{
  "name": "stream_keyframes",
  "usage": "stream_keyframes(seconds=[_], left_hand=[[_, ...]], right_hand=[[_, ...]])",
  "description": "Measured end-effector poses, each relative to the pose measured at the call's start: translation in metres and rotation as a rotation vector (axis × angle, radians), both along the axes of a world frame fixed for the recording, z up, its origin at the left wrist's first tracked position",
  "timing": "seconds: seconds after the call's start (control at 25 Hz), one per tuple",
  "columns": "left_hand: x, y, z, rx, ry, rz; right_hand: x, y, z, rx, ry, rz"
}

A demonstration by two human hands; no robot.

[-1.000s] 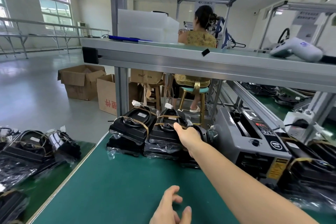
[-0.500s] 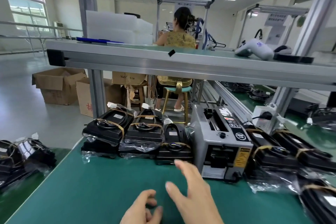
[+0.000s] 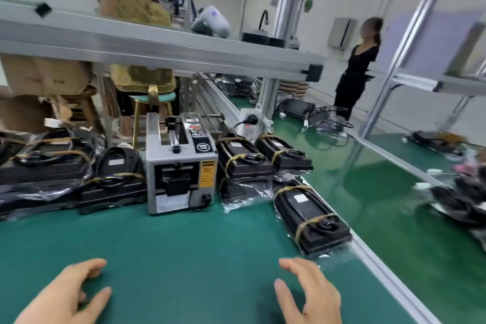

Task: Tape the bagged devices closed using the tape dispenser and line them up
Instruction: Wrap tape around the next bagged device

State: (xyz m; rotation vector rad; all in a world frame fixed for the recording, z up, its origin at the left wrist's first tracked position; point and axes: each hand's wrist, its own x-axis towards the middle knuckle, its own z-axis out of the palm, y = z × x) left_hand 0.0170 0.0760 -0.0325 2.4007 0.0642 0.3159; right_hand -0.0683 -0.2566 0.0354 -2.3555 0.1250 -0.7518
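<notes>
A grey tape dispenser stands at the back middle of the green table. Black bagged devices with brown tape bands lie in a row left of it and stacked right of it. One more bagged device lies lengthwise near the table's right edge. My left hand hovers at the lower left, fingers apart, holding nothing. My right hand is at the lower right, fingers spread and empty, just short of that nearest device.
An aluminium shelf beam spans overhead, with a white device on it. A seated person is behind the table; another person stands at the right. A second green table with more bagged devices lies right.
The view has swung right. My right hand has pulled back from the left row of devices and now sits low at the right; both hands have spread apart.
</notes>
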Motion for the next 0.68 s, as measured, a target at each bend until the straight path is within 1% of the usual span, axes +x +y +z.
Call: stream_keyframes(seconds=[0.04, 0.08, 0.2, 0.32, 0.52, 0.6, 0.68], left_hand=[[-0.005, -0.013, 0.005, 0.007, -0.007, -0.030], [-0.010, -0.027, 0.011, 0.009, -0.002, -0.058], [-0.017, -0.057, 0.023, 0.001, -0.008, -0.114], [-0.016, -0.062, 0.021, -0.013, -0.030, -0.154], [-0.013, -0.055, 0.012, -0.040, -0.087, -0.196], [-0.012, -0.055, 0.012, -0.073, -0.072, -0.223], [-0.014, -0.054, 0.015, -0.085, -0.091, -0.252]], right_hand=[[0.005, -0.007, 0.002, 0.046, -0.011, -0.020], [0.011, -0.014, 0.007, 0.038, 0.009, -0.030], [0.038, -0.032, 0.020, -0.127, 0.064, -0.085], [0.073, -0.054, 0.034, -0.285, 0.129, -0.175], [0.119, -0.088, 0.038, -0.504, 0.407, -0.261], [0.133, -0.097, 0.037, -0.536, 0.545, -0.286], [0.143, -0.105, 0.036, -0.495, 0.692, -0.286]])
